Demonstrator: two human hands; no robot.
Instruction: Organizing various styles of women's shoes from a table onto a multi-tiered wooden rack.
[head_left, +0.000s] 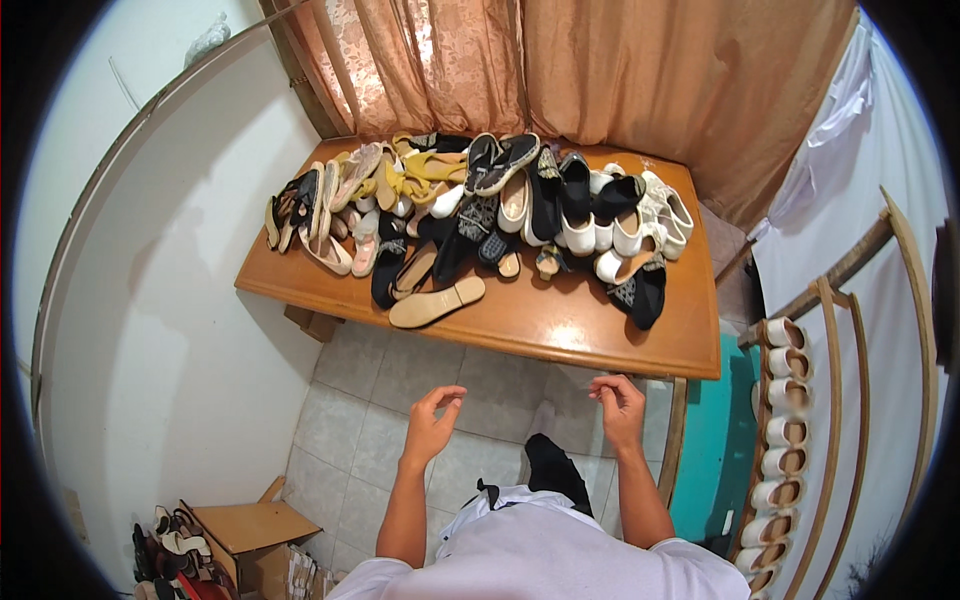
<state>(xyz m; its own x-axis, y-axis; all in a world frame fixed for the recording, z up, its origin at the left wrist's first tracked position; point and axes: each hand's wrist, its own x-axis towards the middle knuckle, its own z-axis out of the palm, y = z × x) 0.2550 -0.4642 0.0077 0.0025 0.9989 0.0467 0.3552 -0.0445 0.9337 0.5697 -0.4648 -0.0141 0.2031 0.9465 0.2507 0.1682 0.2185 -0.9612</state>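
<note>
My left hand [436, 413] hovers in front of the table with its fingers loosely bent, the thumb apart and nothing in it. Level with it, my right hand [619, 406] is also empty, its fingers half curled with a gap to the thumb. Neither touches anything. Beyond them stands a brown wooden table [540, 322] bearing a heap of shoes. Nearest my left hand, a shoe with its tan sole up [437, 303] lies at the front. A black patterned shoe [640, 296] is nearest my right hand. Yellow flats [432, 165], white shoes [627, 235] and black slip-ons [575, 185] are piled behind.
At right, a wooden rack [756, 470] holds a column of white shoes [788, 432] beside a teal panel [708, 455]. A cardboard box [245, 527] and more shoes [180, 555] sit at lower left. Orange curtains [640, 70] hang behind the table; a white wall [180, 300] bounds the left.
</note>
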